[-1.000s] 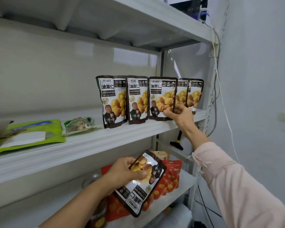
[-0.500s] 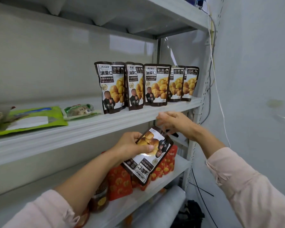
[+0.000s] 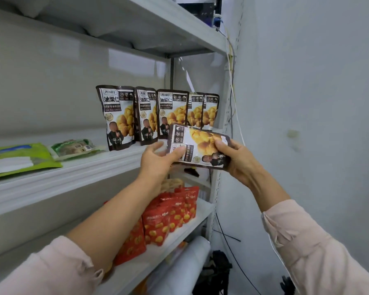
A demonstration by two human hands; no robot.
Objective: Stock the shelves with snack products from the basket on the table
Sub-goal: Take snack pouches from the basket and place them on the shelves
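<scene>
Holds one dark chestnut pouch (image 3: 197,146) in the air with both hands, turned sideways, just in front of the right end of the middle shelf (image 3: 73,177) and not resting on it. Pinches the pouch's left end with the left hand (image 3: 158,161), thumb pressed on the printed face and fingers (image 3: 156,146) tucked behind. Grips the right end with the right hand (image 3: 238,161), thumb on the face and fingers curled round the edge. Faces a row of five matching pouches (image 3: 119,118) on the same shelf, upright and overlapping, the right-hand ones partly hidden behind the held pouch. Farther left on that shelf, lying flat: a small green packet (image 3: 77,146) and a larger green bag (image 3: 19,158). Below the hands, on the lower shelf (image 3: 179,237): red snack bags (image 3: 168,213) standing in a cluster. Under that, a white roll (image 3: 190,258). Up the right shelf post, thin cables (image 3: 232,92).
</scene>
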